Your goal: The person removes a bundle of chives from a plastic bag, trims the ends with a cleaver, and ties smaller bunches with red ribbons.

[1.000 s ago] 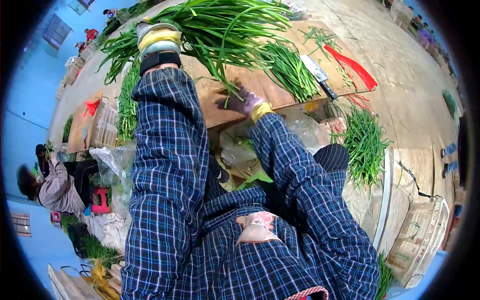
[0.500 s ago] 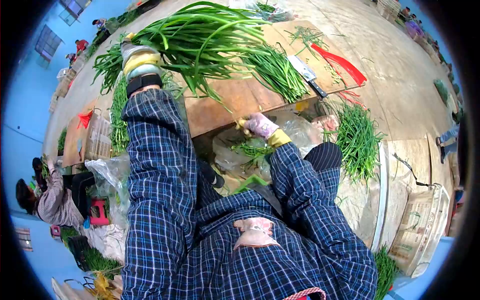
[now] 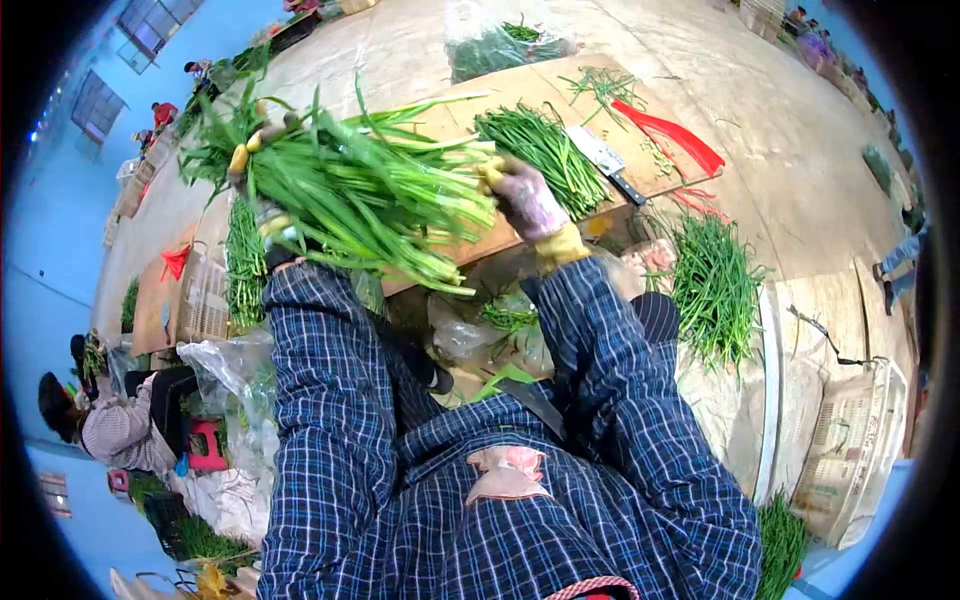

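A large bunch of garlic chives [image 3: 370,190] is held up over the left part of the wooden board [image 3: 500,240]. My gloved left hand [image 3: 262,150] is wrapped round its leafy part, with yellow fingertips showing over the leaves. At the pale stem ends my gloved right hand [image 3: 530,205] is closed on some stems, fingertips pinched. Motion blurs the leaves a little. Just beyond my right hand lies a pile of green stalks [image 3: 540,150] on the board. Beside that pile rests a cleaver [image 3: 598,152] with a black handle.
Red strips [image 3: 670,135] lie at the board's right end. More greens [image 3: 715,285] are heaped to the right, near a plastic crate [image 3: 840,450]. Below the board are clear plastic bags [image 3: 460,330] with scraps. A seated person [image 3: 125,425] is at the left.
My right hand has risen from below the board's edge to the stem ends and closed there. My left hand has drawn the bunch nearer and tilted its stems down to the right.
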### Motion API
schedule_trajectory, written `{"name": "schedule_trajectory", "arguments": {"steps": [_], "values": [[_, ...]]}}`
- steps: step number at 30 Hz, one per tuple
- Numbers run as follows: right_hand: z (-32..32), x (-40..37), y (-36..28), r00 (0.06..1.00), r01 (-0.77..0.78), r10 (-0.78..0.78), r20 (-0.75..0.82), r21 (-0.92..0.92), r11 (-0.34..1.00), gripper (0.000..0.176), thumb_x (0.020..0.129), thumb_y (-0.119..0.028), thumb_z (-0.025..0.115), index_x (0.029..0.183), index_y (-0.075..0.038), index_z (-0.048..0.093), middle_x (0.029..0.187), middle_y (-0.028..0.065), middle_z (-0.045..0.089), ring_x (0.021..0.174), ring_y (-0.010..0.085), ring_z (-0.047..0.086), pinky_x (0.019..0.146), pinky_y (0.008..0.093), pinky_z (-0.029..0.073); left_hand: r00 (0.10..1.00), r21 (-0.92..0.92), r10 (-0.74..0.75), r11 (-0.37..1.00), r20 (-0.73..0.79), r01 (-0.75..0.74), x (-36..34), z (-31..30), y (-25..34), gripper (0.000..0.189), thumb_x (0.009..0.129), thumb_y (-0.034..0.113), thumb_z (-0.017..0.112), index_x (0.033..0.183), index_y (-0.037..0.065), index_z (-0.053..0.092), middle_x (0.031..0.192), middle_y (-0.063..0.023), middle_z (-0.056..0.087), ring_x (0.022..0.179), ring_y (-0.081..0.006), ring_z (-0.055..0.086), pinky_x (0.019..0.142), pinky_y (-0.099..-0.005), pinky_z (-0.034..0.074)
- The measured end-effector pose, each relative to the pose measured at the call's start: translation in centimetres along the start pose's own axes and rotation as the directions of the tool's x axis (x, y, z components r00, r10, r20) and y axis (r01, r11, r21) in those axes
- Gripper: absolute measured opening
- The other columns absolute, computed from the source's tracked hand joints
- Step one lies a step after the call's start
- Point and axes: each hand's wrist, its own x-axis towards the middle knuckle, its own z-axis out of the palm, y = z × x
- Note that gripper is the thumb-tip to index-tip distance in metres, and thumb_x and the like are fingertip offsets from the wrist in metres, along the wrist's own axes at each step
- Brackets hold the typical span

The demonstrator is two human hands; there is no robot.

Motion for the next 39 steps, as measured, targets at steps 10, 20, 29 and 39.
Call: {"name": "schedule_trajectory", "arguments": {"steps": [10, 20, 29, 39], "values": [[-5.7, -5.3, 4.3, 0.970, 0.056, -0.223, -0.098, -0.799, 0.598, 0.044, 0.075, -0.028, 0.070, 0.111, -0.006, 0.058, 0.103, 0.0153, 0.064, 0.097, 0.0284, 0.061, 0.081, 0.0341, 0.048, 0.980, 0.094, 0.120, 0.986, 0.155, -0.136, -3.5, 1.1, 0.2, 0.066, 0.078, 0.012, 0.057, 0.138, 0.003, 0.029, 0.084, 0.0023, 0.050, 0.083, -0.0119, 0.049, 0.106, -0.0392, 0.032], [3.9, 2.8, -7.1, 0.877, 0.469, -0.238, 0.418, -0.854, 0.226, 0.084, 0.063, -0.040, 0.079, 0.130, -0.005, 0.041, 0.118, 0.0206, 0.056, 0.108, 0.0330, 0.055, 0.089, 0.0370, 0.046, 0.994, 0.097, -0.031, 0.995, 0.104, 0.021, -4.3, 2.6, -3.4, 0.064, 0.082, 0.017, 0.059, 0.138, 0.007, 0.031, 0.084, 0.0036, 0.053, 0.091, -0.0120, 0.051, 0.105, -0.0411, 0.032], [-0.9, -0.9, 5.5, 0.936, -0.058, 0.186, 0.298, -0.389, 0.920, 0.061, 0.092, -0.048, 0.041, 0.135, -0.006, 0.036, 0.127, 0.0097, 0.049, 0.115, 0.0188, 0.045, 0.097, 0.0319, 0.036, 0.877, 0.590, -0.144, 0.688, -0.459, 0.422, 0.0, -4.3, -5.1, 0.027, 0.082, 0.030, 0.059, 0.097, 0.008, 0.064, 0.094, -0.0042, 0.064, 0.083, -0.0177, 0.061, 0.075, -0.0312, 0.051], [-3.7, 3.1, 8.5, 0.887, -0.461, 0.383, -0.260, -0.427, 0.778, 0.078, 0.078, -0.024, 0.071, 0.137, 0.003, 0.027, 0.117, 0.0176, 0.055, 0.109, 0.0223, 0.052, 0.091, 0.0302, 0.042, 0.530, 0.508, 0.358, -0.161, -0.769, 0.846, 8.1, -19.3, -10.6, 0.087, 0.077, 0.047, 0.064, 0.134, -0.007, 0.027, 0.134, -0.0260, 0.039, 0.125, -0.0315, 0.037, 0.103, -0.0339, 0.030]]}}
